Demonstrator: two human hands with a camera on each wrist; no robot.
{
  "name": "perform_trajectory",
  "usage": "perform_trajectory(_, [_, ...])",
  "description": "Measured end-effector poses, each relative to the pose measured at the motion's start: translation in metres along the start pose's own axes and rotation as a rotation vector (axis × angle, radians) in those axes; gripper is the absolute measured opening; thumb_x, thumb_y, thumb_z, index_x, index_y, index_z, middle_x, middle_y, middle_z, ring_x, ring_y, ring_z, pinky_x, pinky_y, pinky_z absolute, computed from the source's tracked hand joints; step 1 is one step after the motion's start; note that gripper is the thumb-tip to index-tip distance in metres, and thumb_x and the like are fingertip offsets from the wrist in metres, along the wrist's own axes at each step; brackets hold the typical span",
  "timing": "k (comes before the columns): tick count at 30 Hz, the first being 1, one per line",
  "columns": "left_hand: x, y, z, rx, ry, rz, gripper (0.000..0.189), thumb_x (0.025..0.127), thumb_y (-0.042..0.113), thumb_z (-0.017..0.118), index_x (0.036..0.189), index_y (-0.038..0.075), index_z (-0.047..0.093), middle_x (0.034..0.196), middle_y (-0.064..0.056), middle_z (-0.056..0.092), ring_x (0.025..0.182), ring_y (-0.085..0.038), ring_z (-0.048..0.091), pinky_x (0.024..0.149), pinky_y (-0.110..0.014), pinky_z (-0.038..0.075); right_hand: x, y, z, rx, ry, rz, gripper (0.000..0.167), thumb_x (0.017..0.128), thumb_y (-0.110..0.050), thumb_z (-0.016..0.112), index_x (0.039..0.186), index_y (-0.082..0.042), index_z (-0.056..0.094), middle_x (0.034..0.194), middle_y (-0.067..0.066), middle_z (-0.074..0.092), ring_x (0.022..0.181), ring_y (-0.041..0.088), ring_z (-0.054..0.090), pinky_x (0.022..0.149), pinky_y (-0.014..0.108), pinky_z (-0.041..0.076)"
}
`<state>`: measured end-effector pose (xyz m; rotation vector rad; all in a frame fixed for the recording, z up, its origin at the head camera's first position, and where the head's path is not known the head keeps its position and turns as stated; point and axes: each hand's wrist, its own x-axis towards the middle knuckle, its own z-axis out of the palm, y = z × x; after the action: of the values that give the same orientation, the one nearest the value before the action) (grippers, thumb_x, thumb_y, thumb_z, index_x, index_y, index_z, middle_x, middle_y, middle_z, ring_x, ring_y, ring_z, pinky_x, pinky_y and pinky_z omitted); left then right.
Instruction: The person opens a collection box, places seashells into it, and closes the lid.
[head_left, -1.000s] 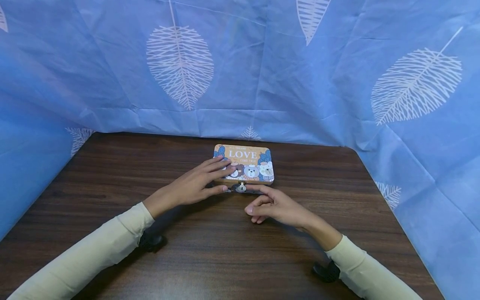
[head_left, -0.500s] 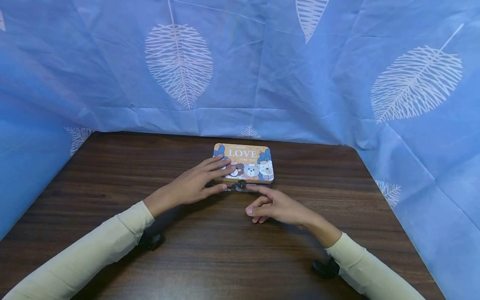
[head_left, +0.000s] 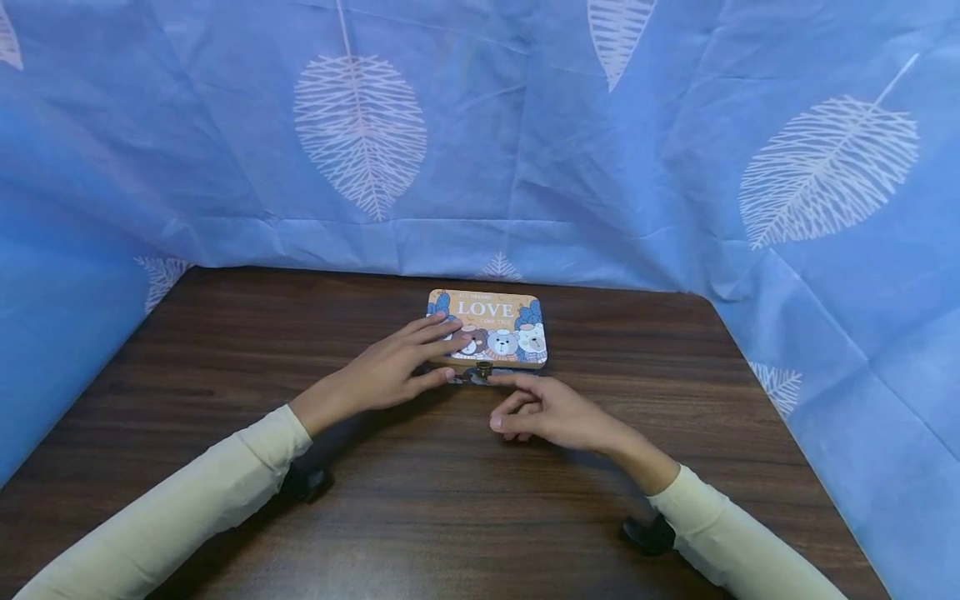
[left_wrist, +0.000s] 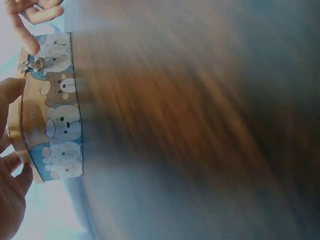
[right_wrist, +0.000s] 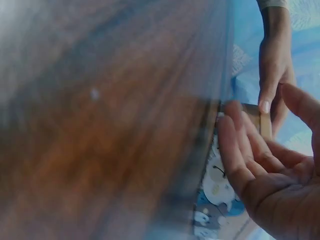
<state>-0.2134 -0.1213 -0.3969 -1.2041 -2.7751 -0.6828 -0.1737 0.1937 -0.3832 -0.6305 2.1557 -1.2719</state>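
A small tin box (head_left: 495, 310) with a hinged-style lid, printed with "LOVE" and cartoon bears, stands closed near the back of the table. My left hand (head_left: 386, 367) rests on it from the left, fingers spread over the lid and thumb at the front edge. On the box's front is a small metal clasp (head_left: 483, 370), which the left wrist view also shows. My right hand (head_left: 557, 413) reaches in from the right, its index fingertip right at the clasp and its other fingers loosely bent below. Nothing is held in it. In the right wrist view its fingers partly hide the box's front (right_wrist: 216, 180).
The dark wood-grain table (head_left: 420, 500) ends just behind the box. A blue curtain (head_left: 525, 150) with white leaf prints hangs along its back and sides. A dark wrist device (head_left: 306, 483) sits under each forearm.
The clasp's bright plate, facing forward a second ago, now looks darker and stands differently. My right index fingertip has shifted very slightly; the left hand stays on the lid.
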Motion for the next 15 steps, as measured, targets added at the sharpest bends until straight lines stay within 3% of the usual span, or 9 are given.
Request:
perform_trajectory(3, [-0.002, 0.0, 0.001, -0.001, 0.012, -0.004, 0.061, 0.116, 0.036, 0.066, 0.173, 0.019, 0.049, 0.183, -0.011, 0.041, 0.174, -0.043, 0.028, 0.138, -0.066, 0.031, -0.002, -0.005, -0.005, -0.089, 0.098, -0.041, 0.056, 0.112, -0.029, 0.074, 0.16, -0.004, 0.062, 0.126, 0.01, 0.083, 0.106, 0.021, 0.08, 0.09, 0.031, 0.066])
perform_trajectory(6, [-0.004, 0.0, 0.001, -0.004, 0.026, -0.019, 0.06, 0.116, 0.035, 0.065, 0.171, 0.018, 0.051, 0.182, -0.011, 0.042, 0.174, -0.042, 0.029, 0.138, -0.066, 0.031, -0.006, -0.01, -0.013, -0.133, 0.212, -0.092, 0.043, 0.111, -0.027, 0.075, 0.149, -0.007, 0.073, 0.122, 0.009, 0.083, 0.105, 0.025, 0.081, 0.089, 0.036, 0.067])
perform_trajectory(13, [-0.003, 0.004, 0.0, 0.01, 0.055, -0.048, 0.057, 0.116, 0.04, 0.065, 0.169, 0.021, 0.056, 0.18, -0.012, 0.045, 0.173, -0.04, 0.033, 0.137, -0.067, 0.032, -0.013, -0.012, -0.026, -0.247, 0.442, -0.148, 0.031, 0.11, -0.023, 0.077, 0.139, -0.011, 0.08, 0.121, 0.006, 0.084, 0.107, 0.019, 0.08, 0.09, 0.033, 0.067])
perform_trajectory(15, [-0.002, 0.006, -0.002, 0.044, 0.067, -0.057, 0.057, 0.117, 0.041, 0.063, 0.169, 0.02, 0.056, 0.179, -0.014, 0.046, 0.172, -0.041, 0.034, 0.137, -0.067, 0.032, -0.012, -0.009, -0.028, -0.31, 0.479, -0.157, 0.031, 0.11, -0.023, 0.077, 0.138, -0.01, 0.081, 0.123, 0.008, 0.084, 0.108, 0.022, 0.08, 0.092, 0.037, 0.068])
